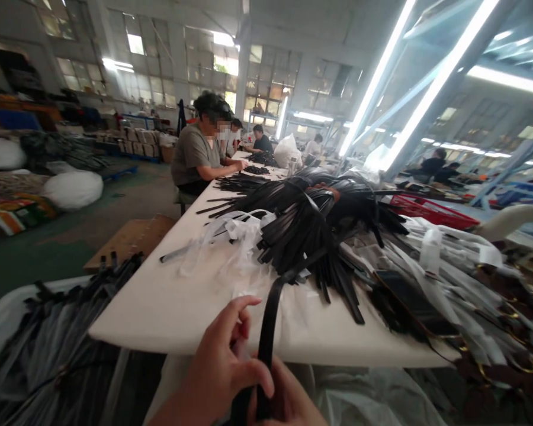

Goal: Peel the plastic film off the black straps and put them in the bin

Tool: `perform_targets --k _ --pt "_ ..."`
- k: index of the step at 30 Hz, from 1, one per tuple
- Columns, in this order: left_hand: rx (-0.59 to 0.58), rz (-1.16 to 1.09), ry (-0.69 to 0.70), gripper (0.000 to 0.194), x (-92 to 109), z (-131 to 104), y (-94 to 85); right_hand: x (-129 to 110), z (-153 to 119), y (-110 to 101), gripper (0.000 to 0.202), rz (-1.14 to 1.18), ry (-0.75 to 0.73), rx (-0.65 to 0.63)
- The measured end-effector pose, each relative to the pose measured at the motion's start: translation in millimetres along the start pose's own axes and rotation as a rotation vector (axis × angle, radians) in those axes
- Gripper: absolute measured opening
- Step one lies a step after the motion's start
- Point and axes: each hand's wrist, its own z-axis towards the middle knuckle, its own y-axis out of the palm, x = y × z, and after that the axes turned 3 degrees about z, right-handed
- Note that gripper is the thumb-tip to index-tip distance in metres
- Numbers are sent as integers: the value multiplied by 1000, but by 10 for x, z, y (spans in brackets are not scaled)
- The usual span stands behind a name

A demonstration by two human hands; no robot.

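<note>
A long black strap point(270, 322) runs from the pile down toward me, over the table's near edge. My right hand point(293, 393) is closed around its lower part, with the fingers partly hidden behind the strap and my left hand. My left hand point(224, 361) is beside it, thumb lying across the strap and the index finger raised and bent away from it. More black shows below the left thumb, partly hidden. Ahead, a large heap of black straps point(293, 231) lies on the white table point(137, 307), tied in bundles.
Crumpled clear plastic point(240, 236) lies left of the heap. To the right are a phone point(415, 302), plastic-wrapped straps with metal rings, and a red basket point(430, 210). A bin of wrapped black strips point(71, 349) stands at lower left. A seated person point(198, 151) works along the table's left side.
</note>
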Motion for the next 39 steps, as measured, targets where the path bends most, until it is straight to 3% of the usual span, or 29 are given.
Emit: perform_targets --k 5,8,11,13,16,18,20,23,31,35,39 --pt "42 -55 2 72 -78 -72 53 -99 20 258 28 -169 16 189" --pt "25 -188 -13 76 -135 -106 -5 -124 28 322 43 -236 -29 234" --pt "-103 -339 -160 61 -181 -158 -97 -90 38 304 53 -286 -82 279" --pt "-83 -390 -262 54 -199 -202 -133 -47 43 288 56 -309 -76 295" --pt "-36 -499 -352 65 -216 -252 -137 12 49 289 57 -319 -97 326" --pt "-162 -531 -381 69 -226 -259 -130 38 51 291 55 -324 -134 353" --pt "-232 -502 -356 56 -233 -244 -126 55 54 285 52 -323 -147 375" --pt "-166 -460 -271 37 -234 -206 -123 86 64 265 48 -321 -127 377" --pt "-29 -308 -263 29 -201 -125 -128 138 30 194 51 -239 -140 359" --pt "50 -45 -221 18 -184 -101 -142 -84 -80 100 53 -151 -131 421" --pt "49 152 -139 12 -177 -130 -97 -396 -133 15 41 -42 -265 439"
